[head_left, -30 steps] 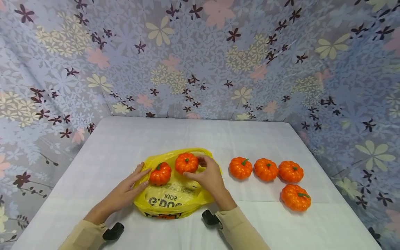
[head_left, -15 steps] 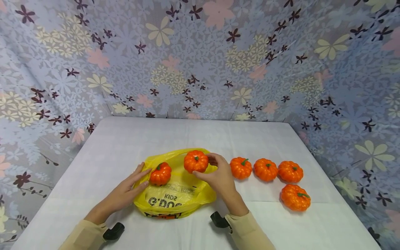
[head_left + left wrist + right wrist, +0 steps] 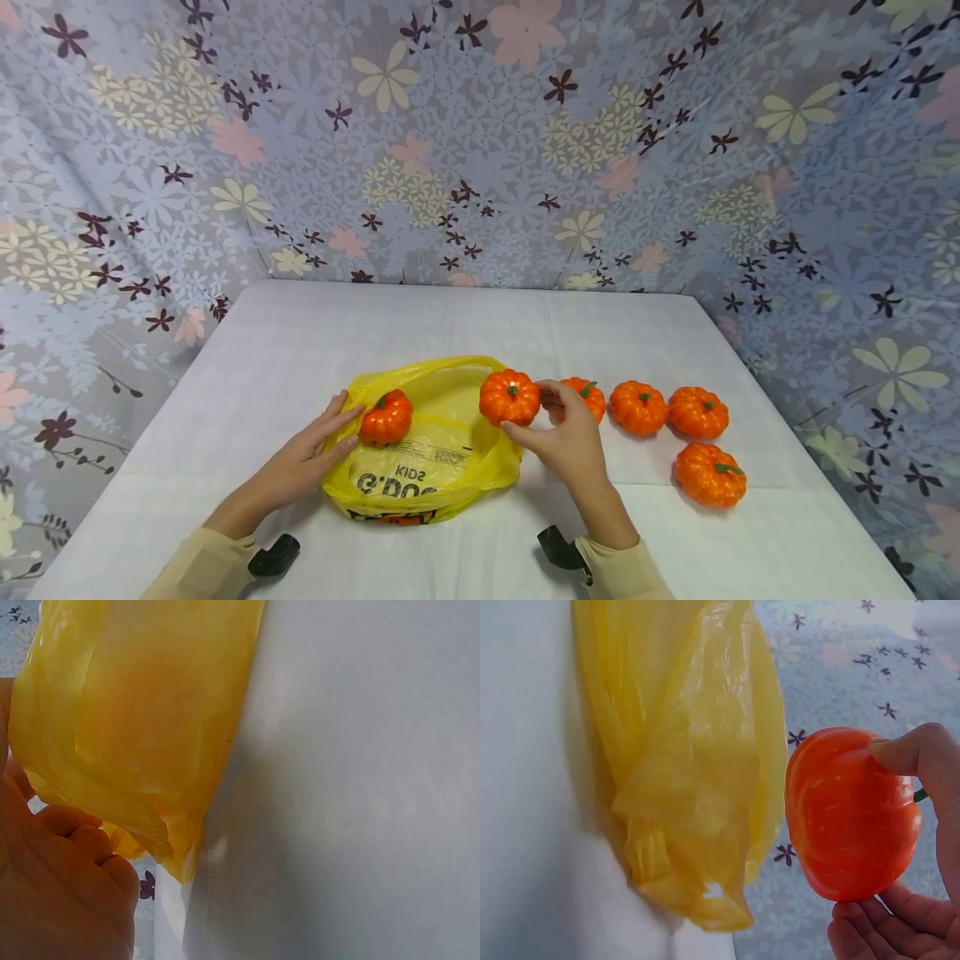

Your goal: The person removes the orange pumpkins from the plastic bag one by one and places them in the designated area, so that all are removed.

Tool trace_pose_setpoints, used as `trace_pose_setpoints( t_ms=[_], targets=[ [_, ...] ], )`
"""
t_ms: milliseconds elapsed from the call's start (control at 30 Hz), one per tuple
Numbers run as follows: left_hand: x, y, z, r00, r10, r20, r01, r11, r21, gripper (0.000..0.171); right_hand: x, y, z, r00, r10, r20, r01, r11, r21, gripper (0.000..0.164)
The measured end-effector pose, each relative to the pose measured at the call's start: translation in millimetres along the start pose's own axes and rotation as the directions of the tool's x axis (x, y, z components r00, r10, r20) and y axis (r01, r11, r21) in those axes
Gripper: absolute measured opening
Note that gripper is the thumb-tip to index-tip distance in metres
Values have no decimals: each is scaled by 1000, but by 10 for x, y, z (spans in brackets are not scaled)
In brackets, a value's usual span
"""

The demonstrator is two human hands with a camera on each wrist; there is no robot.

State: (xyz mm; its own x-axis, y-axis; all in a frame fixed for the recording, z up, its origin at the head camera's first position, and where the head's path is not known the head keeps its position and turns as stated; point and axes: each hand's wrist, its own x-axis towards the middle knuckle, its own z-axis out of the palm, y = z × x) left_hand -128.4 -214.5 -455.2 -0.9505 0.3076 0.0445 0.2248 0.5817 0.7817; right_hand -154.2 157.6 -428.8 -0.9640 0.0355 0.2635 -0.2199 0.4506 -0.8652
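Note:
My right hand [image 3: 573, 437] pinches a small orange pumpkin [image 3: 509, 397] with a green stem, between thumb and fingers, just above the right rim of a yellow plastic bag [image 3: 420, 492]. Close up in the right wrist view, the same pumpkin [image 3: 851, 817] is raised beside the bag's side [image 3: 697, 772]. At the bag's left rim, my left hand [image 3: 296, 467] holds the plastic; some of its fingers [image 3: 94, 844] are curled against the bag wall in the left wrist view. Another pumpkin [image 3: 386, 417] lies in the bag's opening, near the left fingertips.
Right of the bag, several pumpkins form a row; the nearest one [image 3: 588, 398] is partly hidden by my right hand, and the far one [image 3: 698, 412] ends the row. A larger pumpkin [image 3: 709, 476] sits closer in. A white-covered table [image 3: 300, 333] bears everything before a floral cloth [image 3: 480, 167].
My right hand has carried the pumpkin rightward from the bag's opening to its right rim. The left hand and the pumpkin in the bag have stayed in place.

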Motion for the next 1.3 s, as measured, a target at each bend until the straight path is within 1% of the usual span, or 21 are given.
trace_pose_setpoints(
  t_ms=[133, 300, 533, 667, 733, 867, 1067, 1300],
  targets=[
    [11, -14, 8, 1000, -10, 3, 10, 1000, 1, 55, -61, 42, -114, 1000, -1, -14, 1, 1000, -18, 68],
    [25, -15, 17, 1000, -16, 6, 16, 1000, 0, 55, -147, 109, -259, 998, 8, -56, -13, 997, -79, 70],
    [3, -23, 7, 1000, -15, 3, 15, 1000, 2, 55, -237, 144, -392, 997, -4, -81, -6, 992, -124, 71],
    [3, -31, 8, 1000, -9, 0, 9, 1000, -1, 54, -291, 149, -469, 995, 11, -101, -27, 986, -164, 72],
    [4, -33, 9, 1000, -14, 0, 14, 1000, -4, 54, -321, 156, -516, 994, 14, -112, -35, 981, -190, 73],
    [7, -35, 16, 1000, -27, 4, 27, 1000, -2, 55, -375, 193, -615, 989, 23, -145, -53, 977, -208, 74],
    [9, -26, 23, 999, -37, 5, 37, 999, 0, 55, -440, 250, -740, 982, 60, -178, -100, 969, -225, 74],
    [19, -35, 29, 999, -32, 3, 32, 999, -1, 55, -526, 296, -889, 976, 132, -175, -169, 961, -217, 80]
  ],
)
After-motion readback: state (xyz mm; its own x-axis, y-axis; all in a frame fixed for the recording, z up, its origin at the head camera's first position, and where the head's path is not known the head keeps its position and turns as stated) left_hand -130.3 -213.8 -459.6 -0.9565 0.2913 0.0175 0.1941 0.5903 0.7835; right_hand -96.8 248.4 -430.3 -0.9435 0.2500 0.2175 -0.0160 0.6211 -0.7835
